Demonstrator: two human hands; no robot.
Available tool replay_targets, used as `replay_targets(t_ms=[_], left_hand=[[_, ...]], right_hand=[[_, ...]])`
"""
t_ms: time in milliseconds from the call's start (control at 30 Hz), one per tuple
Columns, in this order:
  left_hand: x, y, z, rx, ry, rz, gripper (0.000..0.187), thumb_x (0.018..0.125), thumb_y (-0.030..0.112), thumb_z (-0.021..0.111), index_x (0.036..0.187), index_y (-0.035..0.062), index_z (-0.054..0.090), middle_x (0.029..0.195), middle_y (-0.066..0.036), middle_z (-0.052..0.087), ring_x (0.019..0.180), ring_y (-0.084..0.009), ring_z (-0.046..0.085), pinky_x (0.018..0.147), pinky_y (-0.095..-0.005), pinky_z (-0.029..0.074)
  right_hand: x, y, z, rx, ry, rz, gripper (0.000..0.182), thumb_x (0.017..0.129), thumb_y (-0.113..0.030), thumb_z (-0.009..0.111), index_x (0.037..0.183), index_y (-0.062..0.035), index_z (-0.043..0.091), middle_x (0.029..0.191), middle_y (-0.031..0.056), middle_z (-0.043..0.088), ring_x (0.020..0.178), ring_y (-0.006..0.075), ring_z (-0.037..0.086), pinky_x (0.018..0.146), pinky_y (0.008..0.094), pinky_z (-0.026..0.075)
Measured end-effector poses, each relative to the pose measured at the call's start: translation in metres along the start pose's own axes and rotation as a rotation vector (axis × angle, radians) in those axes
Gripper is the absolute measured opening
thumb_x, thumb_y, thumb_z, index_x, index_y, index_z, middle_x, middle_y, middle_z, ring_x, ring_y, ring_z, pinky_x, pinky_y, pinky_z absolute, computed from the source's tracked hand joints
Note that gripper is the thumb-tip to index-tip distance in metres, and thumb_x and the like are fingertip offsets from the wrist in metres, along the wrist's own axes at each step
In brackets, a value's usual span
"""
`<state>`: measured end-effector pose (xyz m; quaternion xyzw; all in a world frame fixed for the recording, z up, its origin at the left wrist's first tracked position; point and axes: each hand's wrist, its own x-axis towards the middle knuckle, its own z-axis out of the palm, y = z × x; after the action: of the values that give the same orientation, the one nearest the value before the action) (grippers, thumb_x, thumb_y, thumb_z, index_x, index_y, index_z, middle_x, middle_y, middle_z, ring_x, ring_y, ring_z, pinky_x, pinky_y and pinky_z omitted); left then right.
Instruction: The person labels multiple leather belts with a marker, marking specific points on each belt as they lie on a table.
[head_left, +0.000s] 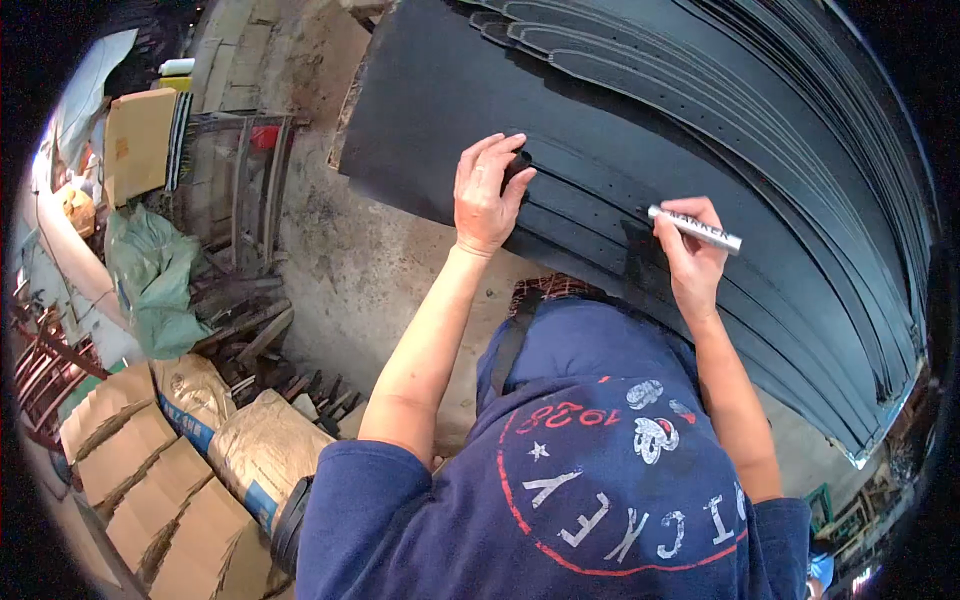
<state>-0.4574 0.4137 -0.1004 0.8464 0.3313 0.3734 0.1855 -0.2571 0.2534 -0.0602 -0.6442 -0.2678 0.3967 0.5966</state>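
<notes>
A silver-white marker pen [694, 229] is gripped in my right hand [692, 262], its tip low over the dark sheet material. The fingers of my left hand [486, 200] curl around the rounded end of a long black strip [585, 187], with the thumb on its near side. That strip runs from the left hand toward the pen tip. Beneath both hands lies a broad black sheet [410, 130]. Other long black strips with rows of small holes are beside it, and a stack of rounded-end strips [640, 75] fans out at the upper right.
At lower left are folded brown cardboard pieces [170, 480] and full sacks [265, 445]. A green plastic bag [155, 275] lies farther up, near wooden scraps [255, 320]. A cardboard box [140, 145] stands at the upper left. Concrete floor [335, 255] shows left of the work surface.
</notes>
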Motion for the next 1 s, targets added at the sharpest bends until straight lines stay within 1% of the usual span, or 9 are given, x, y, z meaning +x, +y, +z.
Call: replay_targets(t_ms=[33,100,233,367,467,567,800,867,1000], left_hand=[[0.0,0.0,0.0,0.014,-0.003,0.009,0.024,0.078,0.015,0.074,0.092,0.0033,0.059,0.113,-0.007,0.067,0.107,-0.0308,0.059,0.089,-0.0395,0.048],[-0.001,-0.001,0.001,0.022,-0.008,0.013,0.024,0.078,0.014,0.074,0.093,0.003,0.059,0.113,-0.007,0.067,0.107,-0.031,0.059,0.09,-0.0397,0.048],[-0.002,0.0,0.002,0.036,-0.016,0.015,0.023,0.079,0.014,0.074,0.093,0.0022,0.059,0.113,-0.008,0.066,0.107,-0.0315,0.059,0.089,-0.0395,0.049],[-0.003,-0.004,0.002,-0.028,0.008,-0.035,0.019,0.087,0.015,0.068,0.096,0.0016,0.058,0.116,-0.011,0.065,0.104,-0.0306,0.058,0.09,-0.0386,0.047],[-0.003,-0.004,0.002,-0.009,-0.004,-0.058,0.02,0.088,0.017,0.067,0.094,0.0011,0.057,0.117,-0.012,0.064,0.103,-0.0303,0.057,0.089,-0.0384,0.047],[-0.001,-0.003,0.001,0.024,0.001,-0.062,0.022,0.081,0.015,0.073,0.091,0.0001,0.059,0.114,-0.012,0.064,0.102,-0.0316,0.058,0.087,-0.0392,0.049],[-0.001,-0.001,0.002,0.013,0.004,-0.075,0.021,0.081,0.013,0.074,0.09,0.0002,0.059,0.114,-0.012,0.064,0.103,-0.0314,0.058,0.088,-0.0395,0.049],[-0.002,-0.003,0.003,0.003,0.001,-0.073,0.02,0.083,0.012,0.072,0.092,0.0001,0.059,0.116,-0.013,0.064,0.104,-0.0302,0.057,0.089,-0.0385,0.047],[-0.002,-0.001,0.004,0.0,0.006,-0.085,0.02,0.081,0.009,0.073,0.092,0.0003,0.059,0.115,-0.012,0.064,0.103,-0.0299,0.058,0.089,-0.0383,0.047]], right_hand=[[-0.007,0.001,-0.006,-0.039,0.008,-0.015,0.012,0.086,0.001,0.066,0.096,-0.0019,0.06,0.085,0.0012,0.062,0.074,0.0049,0.055,0.066,0.0192,0.044],[-0.022,-0.002,-0.011,-0.096,-0.003,-0.031,0.012,0.085,0.001,0.067,0.094,-0.0019,0.059,0.085,0.0016,0.062,0.073,0.0047,0.054,0.064,0.0192,0.043],[-0.033,0.003,-0.011,-0.223,-0.084,-0.171,0.011,0.082,0.002,0.068,0.09,-0.0012,0.061,0.075,0.0,0.062,0.06,0.0018,0.05,0.053,0.0183,0.041],[-0.032,0.003,0.002,-0.172,-0.102,-0.103,0.012,0.082,0.001,0.069,0.092,-0.0014,0.063,0.077,0.001,0.063,0.063,0.0031,0.053,0.057,0.0193,0.043],[-0.023,0.002,0.016,-0.173,-0.154,-0.122,0.013,0.083,0.0,0.068,0.096,-0.0012,0.064,0.079,0.0017,0.064,0.067,0.0044,0.056,0.06,0.0203,0.045],[-0.014,0.001,0.031,-0.192,-0.225,-0.194,0.016,0.083,-0.002,0.068,0.099,-0.0016,0.065,0.084,0.0036,0.066,0.071,0.0075,0.06,0.063,0.0225,0.048],[-0.003,0.001,0.047,-0.253,-0.289,-0.135,0.018,0.082,-0.005,0.069,0.1,-0.0033,0.065,0.086,0.0075,0.067,0.071,0.014,0.064,0.065,0.0261,0.05],[-0.003,0.002,0.048,-0.296,-0.29,-0.175,0.018,0.082,-0.005,0.069,0.1,-0.0033,0.065,0.087,0.0083,0.067,0.072,0.0161,0.064,0.066,0.0274,0.05],[-0.003,0.003,0.049,-0.295,-0.286,-0.218,0.018,0.082,-0.004,0.07,0.1,-0.0031,0.065,0.089,0.0098,0.068,0.076,0.0199,0.066,0.07,0.0299,0.051]])
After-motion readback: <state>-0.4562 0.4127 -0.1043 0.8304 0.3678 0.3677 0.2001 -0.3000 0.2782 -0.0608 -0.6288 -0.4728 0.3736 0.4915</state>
